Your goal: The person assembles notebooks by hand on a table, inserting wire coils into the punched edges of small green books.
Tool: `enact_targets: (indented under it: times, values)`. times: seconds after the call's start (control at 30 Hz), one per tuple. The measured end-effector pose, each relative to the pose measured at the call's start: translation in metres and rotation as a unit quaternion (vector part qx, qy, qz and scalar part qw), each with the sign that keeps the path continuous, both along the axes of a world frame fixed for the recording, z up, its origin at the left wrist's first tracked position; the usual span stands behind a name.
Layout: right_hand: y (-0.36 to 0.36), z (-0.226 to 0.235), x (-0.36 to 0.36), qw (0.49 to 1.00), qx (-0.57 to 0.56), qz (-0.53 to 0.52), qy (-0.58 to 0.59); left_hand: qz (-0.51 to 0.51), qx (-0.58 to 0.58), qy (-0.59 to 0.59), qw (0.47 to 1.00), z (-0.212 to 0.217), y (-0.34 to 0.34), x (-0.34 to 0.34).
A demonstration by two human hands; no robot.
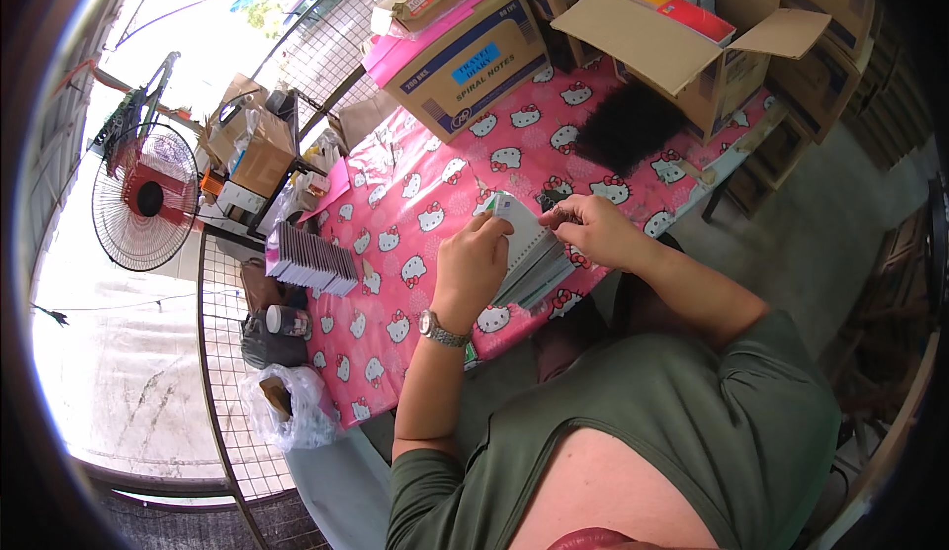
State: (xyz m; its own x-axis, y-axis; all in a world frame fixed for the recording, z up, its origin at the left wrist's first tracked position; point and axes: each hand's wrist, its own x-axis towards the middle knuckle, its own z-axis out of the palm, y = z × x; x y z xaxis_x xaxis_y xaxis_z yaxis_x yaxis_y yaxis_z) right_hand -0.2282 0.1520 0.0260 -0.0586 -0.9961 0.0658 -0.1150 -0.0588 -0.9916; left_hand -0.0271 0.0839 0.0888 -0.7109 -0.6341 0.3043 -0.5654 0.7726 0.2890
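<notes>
A stack of punched white paper pads [534,265] with a row of holes along the edge lies near the table's front edge. My left hand [478,253] is closed on the far left corner of the top pad. Just to its right, my right hand [591,229] pinches a dark, wire-like piece [560,216] at the holed edge. Whether that piece passes through the holes is too small to tell. Beyond my right hand lies a heap of black, bristly strands [630,127], which look like binding wires.
The table has a pink cloth [430,217] with cat faces. A row of bound notebooks [311,258] stands at the left. Cardboard boxes [470,61] line the back; an open box [727,74] holds colourful notebooks. A fan [146,197] and a plastic bag [290,409] are farther left.
</notes>
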Motion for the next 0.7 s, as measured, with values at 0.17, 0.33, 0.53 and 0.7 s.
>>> enact_targets:
  times: [0.17,0.33,0.53,0.7]
  values:
    - [0.005,0.011,-0.001,0.996,0.003,-0.006,0.085,0.001,-0.037,-0.005,0.999,0.001,0.003,-0.002]
    - [0.016,0.015,0.007,0.95,-0.181,-0.043,0.251,-0.001,-0.023,-0.032,0.999,0.004,0.006,-0.002]
    - [-0.007,0.022,0.004,0.993,-0.065,0.06,-0.074,-0.028,-0.068,-0.058,0.996,0.011,0.006,-0.001]
    - [-0.013,0.042,-0.002,0.973,-0.009,0.05,-0.225,0.027,-0.042,-0.076,0.996,0.053,-0.006,0.005]
